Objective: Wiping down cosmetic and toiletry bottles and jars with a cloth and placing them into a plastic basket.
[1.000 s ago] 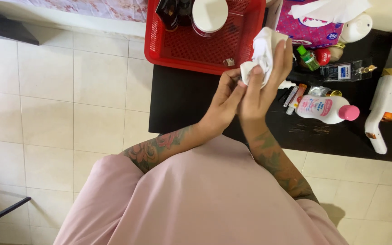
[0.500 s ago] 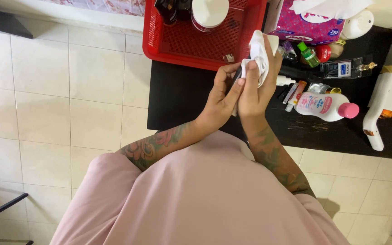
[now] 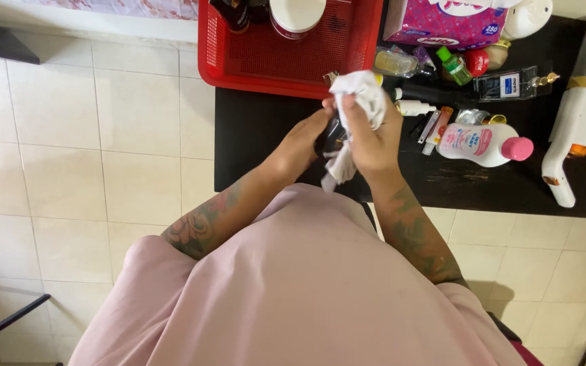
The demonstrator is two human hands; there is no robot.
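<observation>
White cloth (image 3: 361, 95), crumpled, is bunched in the right hand (image 3: 374, 135), whose fingers are curled tight around it; a loose tail of the same cloth hangs below the fist toward the person's pink top. The left hand (image 3: 303, 146) is closed around a small dark object (image 3: 334, 139), held just beside the cloth and touching it; what the object is cannot be told, since the hands cover most of it. Both hands are held together above the black surface (image 3: 259, 135), near its front part.

Behind the hands, a red plastic basket (image 3: 239, 64) sits at the far edge of the surface, overhanging its left end, with a white-lidded jar (image 3: 298, 15) and a dark bottle (image 3: 233, 13) inside. To the right of the right hand lies a white lotion bottle with a pink cap (image 3: 483, 144), on its side. Between it and the hand are a few small tubes (image 3: 435, 125). Farther back stand a pink tissue box (image 3: 442, 20), a small green-capped bottle (image 3: 456, 66) and a clear glass perfume bottle (image 3: 510, 85). At the far right a white handheld appliance (image 3: 574, 129) lies along the surface. Cream floor tiles (image 3: 69, 135) spread out to the left.
</observation>
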